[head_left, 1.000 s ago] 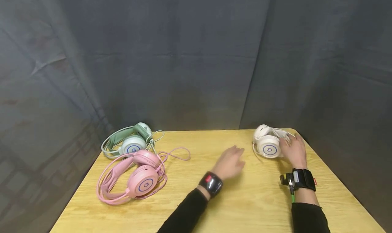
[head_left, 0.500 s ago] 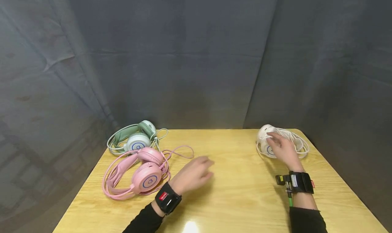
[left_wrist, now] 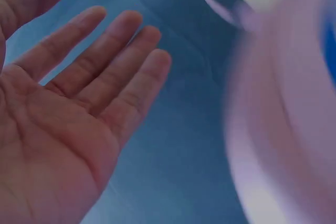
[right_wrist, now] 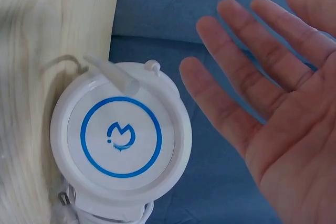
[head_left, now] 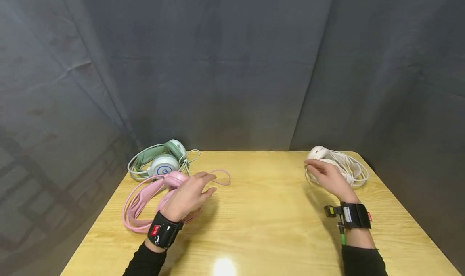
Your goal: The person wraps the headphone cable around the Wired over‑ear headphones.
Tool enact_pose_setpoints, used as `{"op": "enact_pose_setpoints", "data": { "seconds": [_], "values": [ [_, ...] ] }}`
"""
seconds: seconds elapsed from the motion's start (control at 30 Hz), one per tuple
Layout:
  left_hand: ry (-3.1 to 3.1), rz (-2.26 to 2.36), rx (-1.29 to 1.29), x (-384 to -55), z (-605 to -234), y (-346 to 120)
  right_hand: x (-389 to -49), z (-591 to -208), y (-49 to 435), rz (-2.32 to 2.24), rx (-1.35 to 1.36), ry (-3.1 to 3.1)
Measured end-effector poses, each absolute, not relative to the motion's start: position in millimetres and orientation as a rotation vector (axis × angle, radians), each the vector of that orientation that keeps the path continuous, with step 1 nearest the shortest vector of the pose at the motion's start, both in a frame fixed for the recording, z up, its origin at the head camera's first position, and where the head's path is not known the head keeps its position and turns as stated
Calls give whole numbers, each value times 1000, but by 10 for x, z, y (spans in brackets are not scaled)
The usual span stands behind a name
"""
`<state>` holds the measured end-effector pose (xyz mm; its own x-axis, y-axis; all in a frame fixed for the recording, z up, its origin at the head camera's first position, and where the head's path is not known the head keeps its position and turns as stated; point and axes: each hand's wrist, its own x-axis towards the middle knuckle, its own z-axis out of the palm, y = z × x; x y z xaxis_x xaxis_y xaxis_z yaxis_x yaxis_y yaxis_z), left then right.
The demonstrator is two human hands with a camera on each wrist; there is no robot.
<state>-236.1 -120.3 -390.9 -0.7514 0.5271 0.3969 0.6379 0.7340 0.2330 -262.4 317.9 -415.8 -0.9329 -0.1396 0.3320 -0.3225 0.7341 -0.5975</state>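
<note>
My left hand [head_left: 187, 197] hovers over the pink headphones [head_left: 139, 205] on the left of the table, hiding part of one ear cup. In the left wrist view its fingers [left_wrist: 123, 74] are straight and hold nothing; a blurred pink ear cup [left_wrist: 283, 108] is beside them. On the right, my right hand [head_left: 332, 181] is in front of the white headphones [head_left: 317, 152], covering their near ear cup. The right wrist view has that white ear cup [right_wrist: 121, 135], with a blue ring and logo, apart from my extended fingers [right_wrist: 241, 72].
Green headphones [head_left: 164, 165] lie right behind the pink pair, close to it. A pink cable loop [head_left: 225, 179] stretches toward the middle of the wooden table [head_left: 261, 211]. Dark cloth [head_left: 218, 86] walls in the back and sides.
My left hand has swung left from mid-table to above the pink headphones. My right hand has shifted left from the white headphones' right side to their front, uncovering the headband and cable.
</note>
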Motion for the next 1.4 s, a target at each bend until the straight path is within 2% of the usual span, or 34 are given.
{"op": "enact_pose_setpoints", "data": {
  "seconds": [0.2,0.47,0.87,1.13,1.4],
  "values": [
    [-2744,-580,-701,-2428,-3768,-1666,-2632,-4166,3142,1020,378,-2727],
    [-2884,-582,-647,-2436,-3759,-1963,-2592,-4156,3112,1078,397,-2760],
    [-2988,-547,-619,-2191,-4066,-2259,-2584,-4204,3018,1126,450,-2816],
    [-2889,-529,-704,-1991,-4274,-2238,-2606,-4264,2909,1140,472,-2846],
    [-2772,-283,-817,-1988,-4245,-1950,-2644,-4296,2665,1170,578,-2878]
  ]
}}
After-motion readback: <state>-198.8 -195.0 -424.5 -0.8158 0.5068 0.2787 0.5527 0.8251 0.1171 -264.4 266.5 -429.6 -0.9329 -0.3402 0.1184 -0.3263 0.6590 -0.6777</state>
